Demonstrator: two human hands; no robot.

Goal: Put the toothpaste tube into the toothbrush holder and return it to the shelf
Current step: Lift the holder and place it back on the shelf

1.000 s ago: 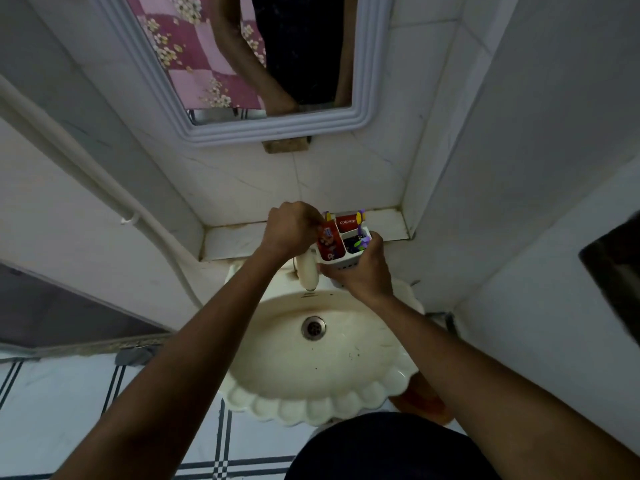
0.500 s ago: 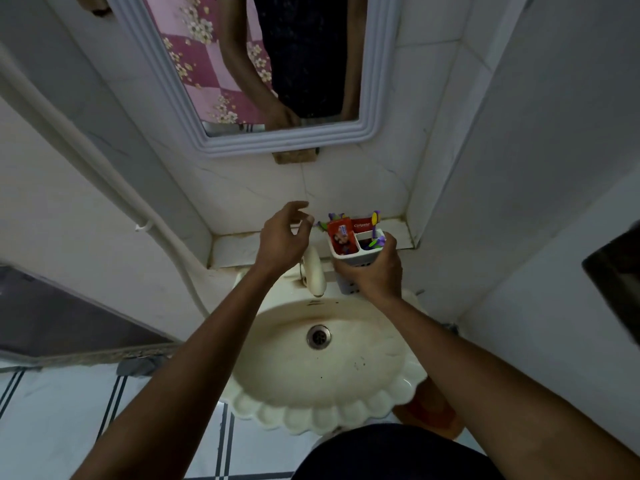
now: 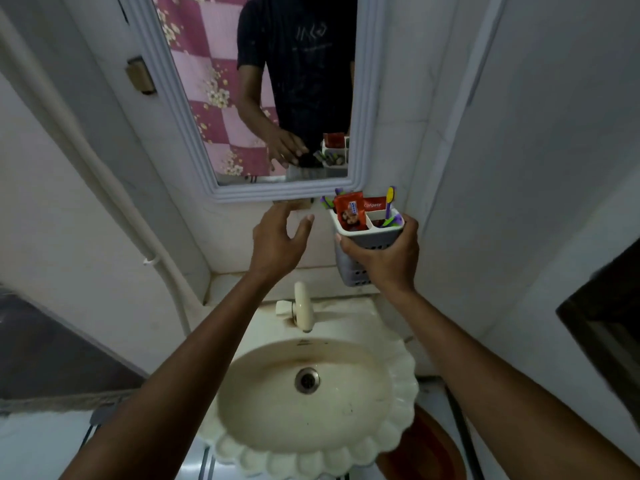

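My right hand (image 3: 384, 258) grips a white and grey slotted toothbrush holder (image 3: 365, 237), held up in the air above the tiled ledge (image 3: 228, 282) behind the basin. A red toothpaste tube (image 3: 349, 211) stands in the holder's left compartment, with another red Colgate tube (image 3: 375, 204) behind it. Purple, green and yellow toothbrushes (image 3: 390, 209) stick out of the right compartment. My left hand (image 3: 278, 242) hovers just left of the holder, fingers spread and holding nothing, a small gap away from it.
A cream scalloped washbasin (image 3: 311, 407) with a cream tap (image 3: 303, 306) lies below the hands. A framed mirror (image 3: 249, 98) hangs right above, its lower edge close to the holder's top. A white pipe (image 3: 104, 188) runs down the left wall. The right wall stands close.
My left hand let go of the toothpaste tube and opened, moving away to the left. My right hand lifted the holder up from near the ledge toward the mirror.
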